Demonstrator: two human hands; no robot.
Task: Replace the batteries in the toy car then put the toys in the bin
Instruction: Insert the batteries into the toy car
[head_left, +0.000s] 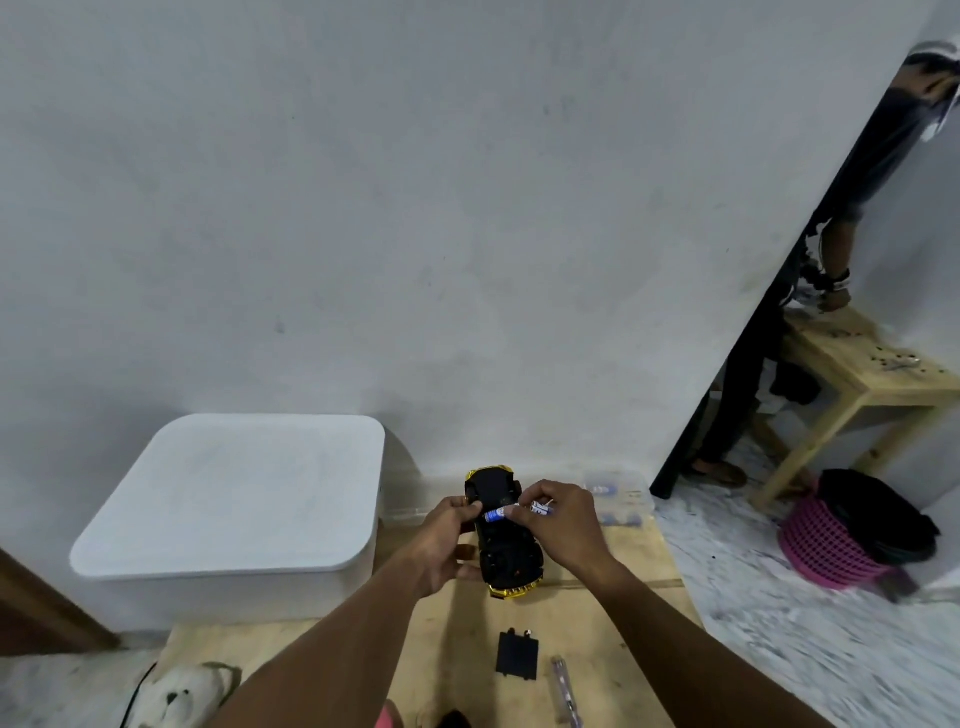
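Note:
A gold toy car (506, 558) lies upside down, its black underside facing me, above a low wooden table (613, 618). My left hand (447, 540) grips the car's left side. My right hand (558, 519) pinches blue-and-white batteries (496, 514) over the car's underside; more blue-and-white shows between its fingers. The black battery cover (517, 654) lies flat on the table nearer to me, with a small screw (528, 632) at its top edge. A screwdriver (563, 691) lies to the cover's right. A white plush toy (176, 699) sits at the bottom left.
A white lidded bin (234, 499) stands on the left against the wall. A clear plastic box (621, 499) holding batteries sits behind my right hand. At the right are a mirror or opening showing a person at another wooden table (872, 374), and a pink basket (831, 540).

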